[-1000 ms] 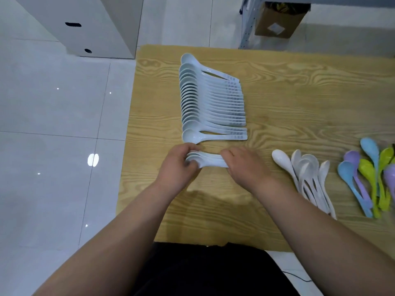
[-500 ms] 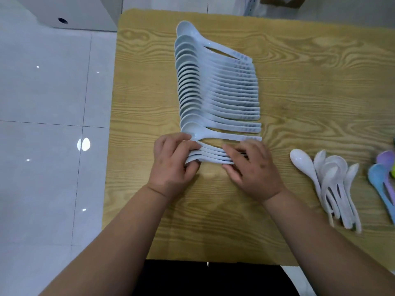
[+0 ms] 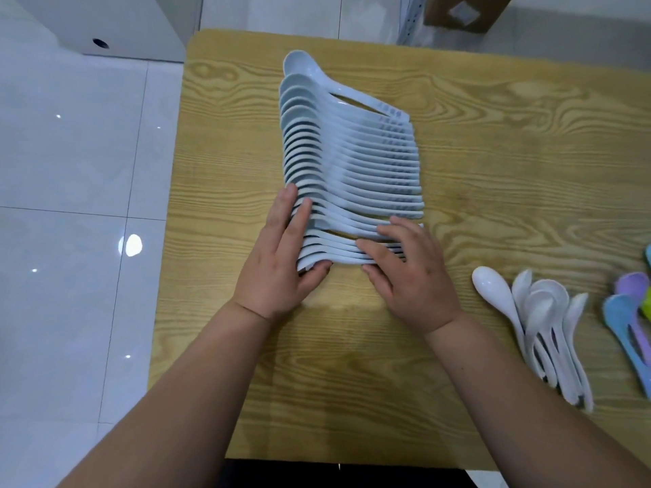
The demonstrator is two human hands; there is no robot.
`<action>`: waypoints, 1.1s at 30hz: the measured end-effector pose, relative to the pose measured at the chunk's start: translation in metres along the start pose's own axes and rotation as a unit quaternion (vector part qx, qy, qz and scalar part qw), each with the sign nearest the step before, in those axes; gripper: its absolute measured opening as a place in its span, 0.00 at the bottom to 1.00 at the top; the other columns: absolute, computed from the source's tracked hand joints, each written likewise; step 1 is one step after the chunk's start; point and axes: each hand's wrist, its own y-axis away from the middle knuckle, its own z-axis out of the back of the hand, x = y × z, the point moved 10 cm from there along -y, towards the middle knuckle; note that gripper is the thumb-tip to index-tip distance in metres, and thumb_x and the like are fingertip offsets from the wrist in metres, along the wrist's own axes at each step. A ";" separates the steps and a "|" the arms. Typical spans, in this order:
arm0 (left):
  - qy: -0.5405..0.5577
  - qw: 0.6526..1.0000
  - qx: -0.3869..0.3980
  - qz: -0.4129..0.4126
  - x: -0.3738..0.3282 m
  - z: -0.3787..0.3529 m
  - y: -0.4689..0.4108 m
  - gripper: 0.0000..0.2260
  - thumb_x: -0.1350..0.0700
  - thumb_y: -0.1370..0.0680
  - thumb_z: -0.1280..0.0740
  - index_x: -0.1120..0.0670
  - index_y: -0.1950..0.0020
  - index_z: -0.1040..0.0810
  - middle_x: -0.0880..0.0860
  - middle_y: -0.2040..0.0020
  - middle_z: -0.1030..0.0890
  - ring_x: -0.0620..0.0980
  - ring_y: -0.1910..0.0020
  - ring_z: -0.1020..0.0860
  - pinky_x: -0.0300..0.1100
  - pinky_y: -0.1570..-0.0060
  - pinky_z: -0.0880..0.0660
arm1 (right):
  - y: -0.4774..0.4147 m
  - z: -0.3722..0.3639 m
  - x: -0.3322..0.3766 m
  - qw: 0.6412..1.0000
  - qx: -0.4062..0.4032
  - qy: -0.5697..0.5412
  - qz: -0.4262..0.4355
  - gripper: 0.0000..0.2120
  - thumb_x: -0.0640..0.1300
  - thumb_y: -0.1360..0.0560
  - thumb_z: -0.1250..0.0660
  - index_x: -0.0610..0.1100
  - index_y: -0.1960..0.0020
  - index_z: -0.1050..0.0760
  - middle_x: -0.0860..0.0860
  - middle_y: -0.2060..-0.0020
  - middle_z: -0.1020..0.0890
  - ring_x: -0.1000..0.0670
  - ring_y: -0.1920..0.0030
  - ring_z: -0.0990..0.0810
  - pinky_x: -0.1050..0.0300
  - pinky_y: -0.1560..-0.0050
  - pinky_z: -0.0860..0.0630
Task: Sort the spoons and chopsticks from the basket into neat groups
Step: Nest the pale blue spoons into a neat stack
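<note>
- Row of pale blue spoons point(image 3: 352, 163): lies centre frame on the table point(image 3: 493, 170), bowls to the left and handles to the right, overlapped from the upper middle down to the hands.
- Nested batch point(image 3: 334, 250): sits at the lower end of the row and touches it, with a slim gap showing between the bowls.
- Left hand point(image 3: 281, 269): lies flat with fingers straight along the bowl ends and thumb against the batch; grips nothing.
- Right hand point(image 3: 408, 276): lies flat with fingers extended over the handle ends; presses down and grips nothing.
- White spoons point(image 3: 542, 322) and coloured spoons point(image 3: 623, 322): lie lower right, well apart from the row.
- Basket and chopsticks: not in view.
- Probable fault: skewing of the batch through uneven pressure from the two sides, which fans the handles out of line.
- Probable fault: buckling of the row through excess push toward the upper frame, which rides the bowls over one another.
- Probable fault: spreading of the batch on the smooth wood upon abrupt release.
</note>
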 end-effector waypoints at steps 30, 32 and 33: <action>-0.139 0.980 0.026 -0.137 -0.044 0.002 -0.021 0.06 0.60 0.27 0.32 0.58 0.51 0.22 0.57 0.33 0.21 0.64 0.26 0.32 0.76 0.32 0.42 | -0.237 -0.047 -0.042 0.966 0.201 -0.118 -0.111 0.13 0.40 0.24 0.39 0.49 0.43 0.21 0.54 0.47 0.25 0.54 0.48 0.27 0.63 0.52 0.33; -0.139 0.979 0.058 -0.138 -0.043 -0.004 -0.023 0.08 0.61 0.26 0.32 0.58 0.48 0.21 0.57 0.33 0.21 0.63 0.26 0.32 0.75 0.31 0.42 | -0.231 -0.048 -0.037 0.964 0.214 -0.128 -0.096 0.15 0.39 0.23 0.40 0.49 0.41 0.21 0.54 0.48 0.22 0.55 0.49 0.26 0.62 0.52 0.31; -0.146 0.977 0.074 -0.139 -0.042 -0.007 -0.023 0.10 0.60 0.25 0.31 0.57 0.45 0.20 0.56 0.32 0.22 0.64 0.25 0.33 0.75 0.31 0.43 | -0.228 -0.048 -0.036 0.963 0.221 -0.126 -0.088 0.17 0.40 0.22 0.41 0.50 0.38 0.22 0.53 0.48 0.22 0.55 0.49 0.26 0.61 0.51 0.31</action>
